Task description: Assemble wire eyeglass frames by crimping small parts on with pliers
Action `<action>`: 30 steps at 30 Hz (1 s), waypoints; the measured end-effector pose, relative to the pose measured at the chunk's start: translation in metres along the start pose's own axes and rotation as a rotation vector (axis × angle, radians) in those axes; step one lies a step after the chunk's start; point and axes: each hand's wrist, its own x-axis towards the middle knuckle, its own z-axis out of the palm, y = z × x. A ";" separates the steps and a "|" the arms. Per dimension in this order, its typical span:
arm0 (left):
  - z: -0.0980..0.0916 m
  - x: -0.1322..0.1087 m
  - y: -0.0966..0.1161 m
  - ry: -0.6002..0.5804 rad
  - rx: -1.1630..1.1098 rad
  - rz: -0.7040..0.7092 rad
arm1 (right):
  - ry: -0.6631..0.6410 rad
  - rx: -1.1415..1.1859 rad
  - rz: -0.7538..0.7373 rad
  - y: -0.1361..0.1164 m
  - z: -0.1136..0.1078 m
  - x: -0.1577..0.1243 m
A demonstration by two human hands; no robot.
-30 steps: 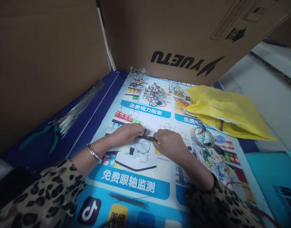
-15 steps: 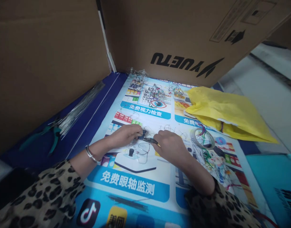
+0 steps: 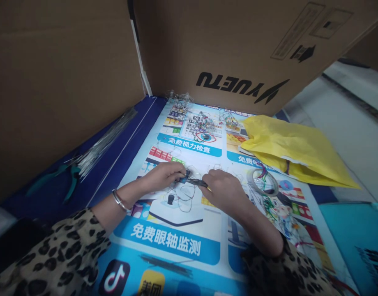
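Observation:
My right hand is wrapped round a pair of pliers, whose dark jaws point left. The jaws reach to the fingertips of my left hand, which are pinched together. Thin wire loops down from between the two hands over the printed sheet. What exactly the left fingers hold is too small to make out, though it seems part of this wire. A silver bracelet circles my left wrist.
Green-handled pliers and a bundle of straight wires lie at left. Tangled wire pieces sit at the back before a cardboard box. At right are a tape roll, a yellow bag and a turquoise box.
The pliers and my right hand have shifted very slightly right, away from my left fingers. The view has moved a little; both grips look the same.

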 end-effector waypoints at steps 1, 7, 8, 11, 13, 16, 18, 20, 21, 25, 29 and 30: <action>0.000 0.000 0.000 0.008 -0.006 -0.002 | -0.001 0.002 -0.001 -0.001 0.000 0.000; 0.000 0.000 0.001 0.024 -0.047 -0.026 | -0.017 0.005 0.002 -0.006 -0.001 0.002; 0.000 0.000 0.001 0.024 -0.051 -0.025 | -0.015 0.009 -0.003 -0.007 -0.001 0.002; -0.001 0.000 0.001 0.016 -0.052 -0.010 | 0.002 0.023 -0.022 -0.008 0.001 0.002; -0.002 0.000 0.001 0.003 -0.057 -0.006 | 0.012 0.026 -0.025 -0.009 0.002 0.002; -0.002 0.000 0.001 -0.007 -0.079 -0.016 | 0.030 0.026 -0.025 -0.009 0.004 0.002; -0.002 0.000 0.001 -0.008 -0.092 -0.023 | 0.042 0.021 -0.025 -0.010 0.004 0.002; -0.001 0.000 0.000 -0.007 -0.097 -0.024 | 0.048 0.011 -0.026 -0.010 0.005 0.002; -0.001 0.000 0.000 -0.007 -0.097 -0.024 | 0.049 0.005 -0.026 -0.011 0.005 0.001; -0.001 0.001 0.000 -0.014 -0.089 -0.024 | 0.049 -0.010 -0.034 -0.012 0.005 0.001; -0.002 0.001 0.002 -0.026 -0.074 -0.022 | 0.035 -0.002 -0.031 -0.013 0.004 0.001; -0.002 0.001 0.002 -0.029 -0.072 -0.022 | 0.026 0.001 -0.028 -0.013 0.004 0.001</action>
